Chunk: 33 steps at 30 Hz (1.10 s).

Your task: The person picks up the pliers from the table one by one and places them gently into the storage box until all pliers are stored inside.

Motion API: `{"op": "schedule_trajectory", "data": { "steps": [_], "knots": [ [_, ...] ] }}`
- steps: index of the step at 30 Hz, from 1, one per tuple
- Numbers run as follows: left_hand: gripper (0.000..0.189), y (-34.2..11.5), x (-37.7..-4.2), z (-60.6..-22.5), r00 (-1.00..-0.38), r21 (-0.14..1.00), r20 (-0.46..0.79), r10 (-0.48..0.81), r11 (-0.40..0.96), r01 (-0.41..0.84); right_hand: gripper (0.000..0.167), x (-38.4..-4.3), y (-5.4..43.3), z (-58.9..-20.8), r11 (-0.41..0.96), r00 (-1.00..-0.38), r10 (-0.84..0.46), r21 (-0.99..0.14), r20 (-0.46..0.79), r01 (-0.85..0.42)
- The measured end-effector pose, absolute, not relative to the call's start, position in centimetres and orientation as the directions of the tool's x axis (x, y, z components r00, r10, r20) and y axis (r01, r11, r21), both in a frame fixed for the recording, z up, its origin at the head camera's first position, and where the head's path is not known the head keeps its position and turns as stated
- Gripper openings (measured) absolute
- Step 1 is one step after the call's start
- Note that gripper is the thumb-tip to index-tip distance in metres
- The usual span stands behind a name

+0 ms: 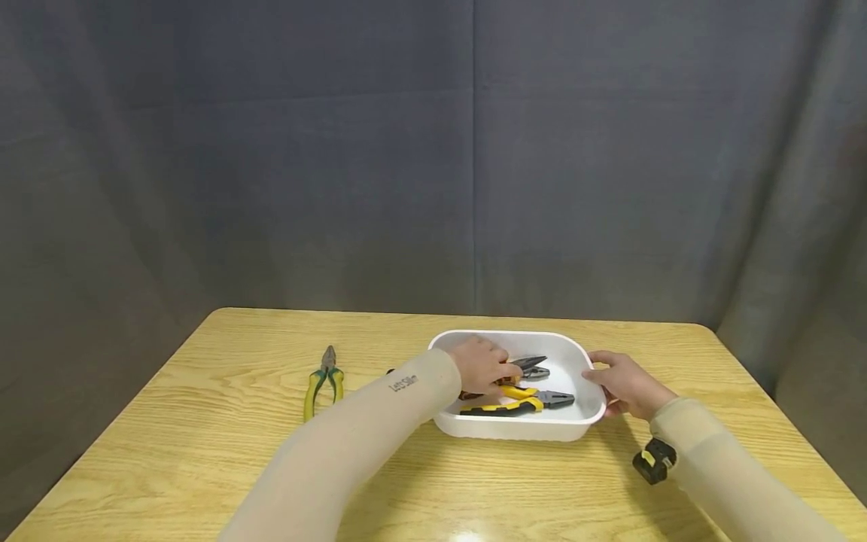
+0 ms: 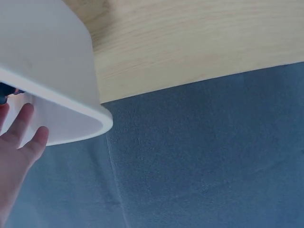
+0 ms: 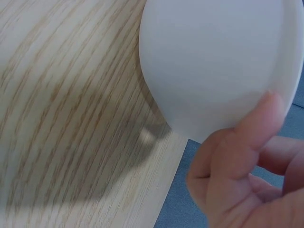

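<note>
My left hand reaches down inside a white plastic bin, its fingers round the handles of a pair of pliers. Dark pointed jaws of long-nose pliers stick out to the right of this hand, partly over another grey plier head. Combination pliers with yellow and black handles lie along the near side of the bin. At the bin's right end, my right hand grips the rim, thumb on top and fingers underneath. In the left wrist view, a dark handle shows by my fingertips.
Green and yellow pliers lie on the wooden table left of my forearm. A small dark tip peeks out behind the left sleeve. A grey curtain hangs behind the table.
</note>
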<state>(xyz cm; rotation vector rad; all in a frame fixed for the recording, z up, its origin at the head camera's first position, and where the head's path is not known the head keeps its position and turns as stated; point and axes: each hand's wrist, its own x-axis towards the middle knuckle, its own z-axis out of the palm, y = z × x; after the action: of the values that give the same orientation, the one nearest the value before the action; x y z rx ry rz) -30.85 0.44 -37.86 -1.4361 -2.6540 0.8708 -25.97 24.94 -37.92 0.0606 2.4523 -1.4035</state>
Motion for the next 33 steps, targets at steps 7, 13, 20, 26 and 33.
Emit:
{"op": "schedule_trajectory", "data": {
  "steps": [7,13,20,26,33],
  "knots": [
    [0.059,0.4,-30.8,-38.3,-0.614,-0.395,-0.237,0.753,0.503,0.769,0.051,-26.0,25.3,-38.2,0.518,-0.946,-0.111,-0.830,-0.305,0.207],
    [0.060,-0.2,-30.4,-37.6,-0.630,-0.324,-0.179,0.756,0.559,0.763,0.051,-26.1,25.4,-38.2,0.516,-0.949,-0.111,-0.833,-0.296,0.200],
    [0.057,-1.1,-29.2,-36.4,-0.650,-0.258,-0.137,0.747,0.607,0.752,0.051,-26.4,25.4,-38.2,0.513,-0.948,-0.117,-0.835,-0.296,0.197],
    [0.057,-1.9,-28.6,-35.9,-0.676,-0.235,-0.080,0.732,0.645,0.727,0.051,-26.6,25.4,-38.2,0.498,-0.947,-0.133,-0.846,-0.293,0.192],
    [0.058,-3.4,-27.6,-35.3,-0.740,-0.154,-0.049,0.671,0.726,0.670,0.048,-27.0,25.8,-38.3,0.474,-0.938,-0.132,-0.851,-0.321,0.225]
  ]
}}
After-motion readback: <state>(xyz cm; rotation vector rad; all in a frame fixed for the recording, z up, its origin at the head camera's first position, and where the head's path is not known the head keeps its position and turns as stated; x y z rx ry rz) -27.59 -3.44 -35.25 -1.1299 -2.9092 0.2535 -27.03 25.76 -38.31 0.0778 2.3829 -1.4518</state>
